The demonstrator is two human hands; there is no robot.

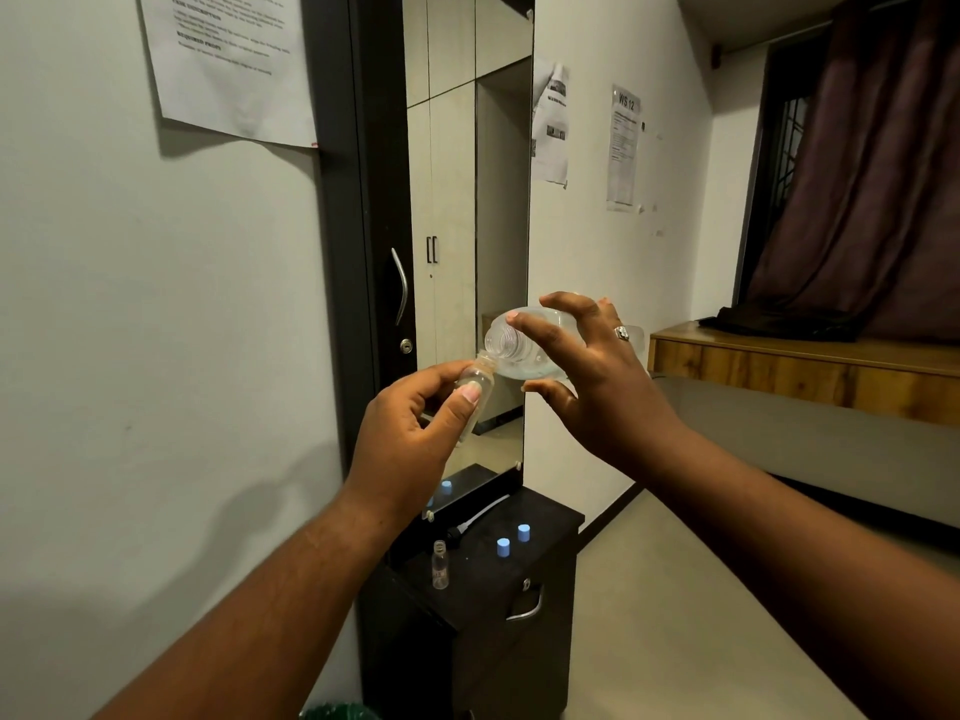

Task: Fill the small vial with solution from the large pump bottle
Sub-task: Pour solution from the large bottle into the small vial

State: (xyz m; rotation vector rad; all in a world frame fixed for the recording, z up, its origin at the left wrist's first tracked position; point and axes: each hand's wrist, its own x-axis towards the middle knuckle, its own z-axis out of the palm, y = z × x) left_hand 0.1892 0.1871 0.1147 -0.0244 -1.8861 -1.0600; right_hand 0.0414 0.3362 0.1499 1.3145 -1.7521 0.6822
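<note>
My left hand [410,433] grips a small clear vial [475,389], tilted with its open mouth up and to the right. The large clear bottle [511,350] lies on its side in my right hand [597,381], pump removed, with its open neck touching the vial's mouth. Clear liquid rests in the bottle's lower part. Both are held in the air in front of the mirror, well above the black cabinet.
Down on the black cabinet [550,517] stand a second open vial [440,565], two blue caps [503,547] [523,532] and the removed pump with its white tube [475,522]. A tall mirror [467,200] is behind. A wooden ledge [779,366] runs at the right.
</note>
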